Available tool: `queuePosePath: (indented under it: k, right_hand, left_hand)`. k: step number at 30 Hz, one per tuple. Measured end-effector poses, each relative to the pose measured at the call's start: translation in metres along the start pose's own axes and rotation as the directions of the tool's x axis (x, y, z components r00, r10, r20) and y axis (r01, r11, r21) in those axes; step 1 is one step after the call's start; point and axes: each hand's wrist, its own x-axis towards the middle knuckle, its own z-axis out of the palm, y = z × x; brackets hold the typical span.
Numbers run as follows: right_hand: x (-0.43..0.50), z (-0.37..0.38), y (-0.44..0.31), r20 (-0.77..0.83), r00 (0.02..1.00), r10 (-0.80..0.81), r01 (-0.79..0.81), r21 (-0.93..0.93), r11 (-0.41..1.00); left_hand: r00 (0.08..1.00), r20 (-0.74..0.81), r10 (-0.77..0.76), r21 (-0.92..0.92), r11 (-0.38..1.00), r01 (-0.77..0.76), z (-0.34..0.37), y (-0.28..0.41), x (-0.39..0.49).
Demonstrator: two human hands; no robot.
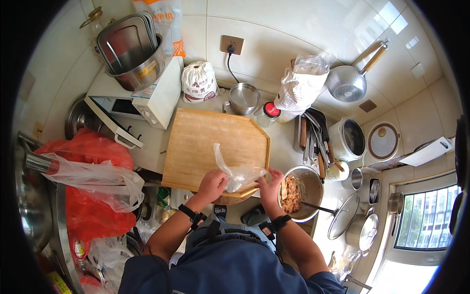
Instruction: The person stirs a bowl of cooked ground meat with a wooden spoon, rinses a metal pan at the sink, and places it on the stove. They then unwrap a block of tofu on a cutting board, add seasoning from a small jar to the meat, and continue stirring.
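Observation:
A thin clear plastic bag [240, 174] stretches between my two hands, low over the near part of a slatted wooden tray [213, 136]. My left hand [213, 185] pinches the bag on its left side, where a twisted strip sticks up. At the opposite side, the fingers of my right hand [271, 187] grip the bag's edge. Just right of that hand stands a metal bowl [310, 183] of minced filling [292, 196], with a wooden utensil and a dark-handled one in it.
A microwave oven [150, 106] with its door ajar stands left of the tray, a steel pot [137, 75] on top. Behind sit a small metal pan [244, 97], a red-lidded jar [270, 112] and cloth sacks [200, 82]. Knives and utensils [312, 136] fill a rack at right. Red plastic bags [99, 205] hang left.

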Motion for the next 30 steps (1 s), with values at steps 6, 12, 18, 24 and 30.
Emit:
queuePosePath:
  k: [6,12,18,24,30]
  right_hand:
    - [0.014,0.009,-0.011,0.556,0.831,0.026,0.148,-0.265,0.953]
    - [0.022,0.026,-0.043,0.581,0.801,-0.146,0.430,-0.386,0.816]
    - [0.019,0.005,0.003,0.474,0.875,-0.096,0.377,-0.543,0.750]
    - [0.002,0.049,-0.049,0.628,0.744,-0.228,0.638,-0.568,0.519]
    - [0.024,0.060,-0.014,0.683,0.698,-0.217,0.636,-0.452,0.625]
  left_hand:
    - [0.999,0.044,0.013,-0.096,0.995,-0.009,-0.017,-0.008,0.003]
    - [0.957,-0.182,-0.225,-0.183,0.964,0.192,-0.041,-0.019,-0.008]
    - [0.711,-0.338,-0.616,-0.375,0.781,0.499,-0.054,-0.093,-0.049]
    - [0.947,-0.310,-0.082,0.100,0.988,0.119,-0.059,-0.017,-0.007]
    - [0.992,-0.091,-0.086,0.450,0.885,0.118,-0.061,-0.043,-0.002]
